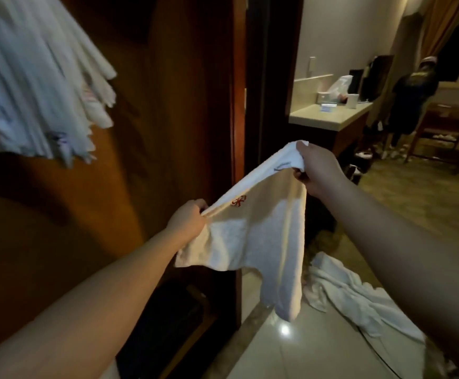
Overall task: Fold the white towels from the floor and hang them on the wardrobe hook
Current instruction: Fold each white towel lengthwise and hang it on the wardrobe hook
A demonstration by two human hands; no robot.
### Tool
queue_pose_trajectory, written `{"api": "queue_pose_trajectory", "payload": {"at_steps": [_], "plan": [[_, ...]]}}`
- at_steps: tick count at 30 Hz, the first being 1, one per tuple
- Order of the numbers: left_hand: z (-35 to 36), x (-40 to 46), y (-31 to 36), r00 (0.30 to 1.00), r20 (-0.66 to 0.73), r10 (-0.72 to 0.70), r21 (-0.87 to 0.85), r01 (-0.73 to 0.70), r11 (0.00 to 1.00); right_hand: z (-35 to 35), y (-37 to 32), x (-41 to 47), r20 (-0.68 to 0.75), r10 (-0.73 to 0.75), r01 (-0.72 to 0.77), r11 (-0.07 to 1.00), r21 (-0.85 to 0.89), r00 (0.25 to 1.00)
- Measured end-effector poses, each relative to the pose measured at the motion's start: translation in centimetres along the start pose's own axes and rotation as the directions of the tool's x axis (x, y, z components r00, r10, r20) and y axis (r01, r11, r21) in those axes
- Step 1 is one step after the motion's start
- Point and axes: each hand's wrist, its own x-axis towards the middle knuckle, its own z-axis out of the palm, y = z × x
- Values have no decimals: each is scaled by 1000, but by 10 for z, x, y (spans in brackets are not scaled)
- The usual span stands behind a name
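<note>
A white towel (264, 242) with a small red embroidered mark hangs stretched between my hands in front of the brown wardrobe (168, 105). My left hand (188, 218) grips its lower left corner. Higher and to the right, my right hand (317, 168) grips the other top corner. The towel's loose end droops toward the floor. Several white towels (45, 77) hang bunched at the upper left against the wardrobe; the hook itself is hidden. More white towels (359, 299) lie crumpled on the floor at lower right.
A pale tiled floor (305, 356) lies below. At the back right stands a counter (329, 116) with boxes and a bag. Another person (411, 102) stands farther back beside a wooden chair (441, 132). The wardrobe's dark open base is at lower left.
</note>
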Motion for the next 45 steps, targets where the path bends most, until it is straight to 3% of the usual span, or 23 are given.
{"api": "queue_pose_trajectory", "payload": {"at_steps": [5,9,14,17,19,21,23,24,27,30,32,34,37,39,43,45], "plan": [[-48,-45,-58,990,-141,-28,251,63,966,21,-1,-54,50,-51,49,998,40,997],[-83,-76,-88,968,-187,-170,304,221,927,28,-10,-73,91,-116,125,986,-106,989],[-117,-122,-113,926,-210,-313,-72,305,950,33,-7,-87,146,-72,100,976,-194,987],[-137,-154,-114,890,-263,-372,-314,286,905,30,-6,-105,128,-17,21,999,-28,992],[-150,-173,-111,851,-289,-438,-504,254,826,27,-5,-109,106,-20,15,999,47,994],[-161,-194,-99,824,-273,-497,-671,207,712,16,-10,-118,187,-46,29,995,93,981],[-174,-216,-85,811,-248,-530,-818,118,563,10,-14,-122,273,3,-57,980,191,962],[-179,-226,-78,815,-249,-523,-869,50,492,6,-16,-131,313,-2,-40,991,126,950],[-189,-260,-60,855,-276,-439,-932,-125,342,-16,-13,-139,405,-41,-67,966,250,913],[-195,-290,-46,886,-291,-362,-941,-196,276,-32,-9,-146,524,-49,-152,931,333,851],[-197,-305,-40,872,-297,-390,-947,-217,235,-43,-6,-153,623,-126,-31,972,235,772],[-195,-318,-34,836,-286,-469,-955,-207,212,-52,0,-160,691,-213,206,974,94,691],[-188,-334,-18,776,-229,-588,-972,-148,184,-60,16,-172,594,-304,482,860,-164,745],[-179,-343,-3,744,-185,-642,-982,-113,152,-67,24,-184,528,-368,572,765,-296,766],[-157,-362,21,727,-115,-677,-990,-26,140,-81,34,-208,576,-434,674,674,-303,692],[-146,-373,27,719,-87,-690,-991,7,133,-85,38,-221,609,-408,672,678,-297,680]]}}
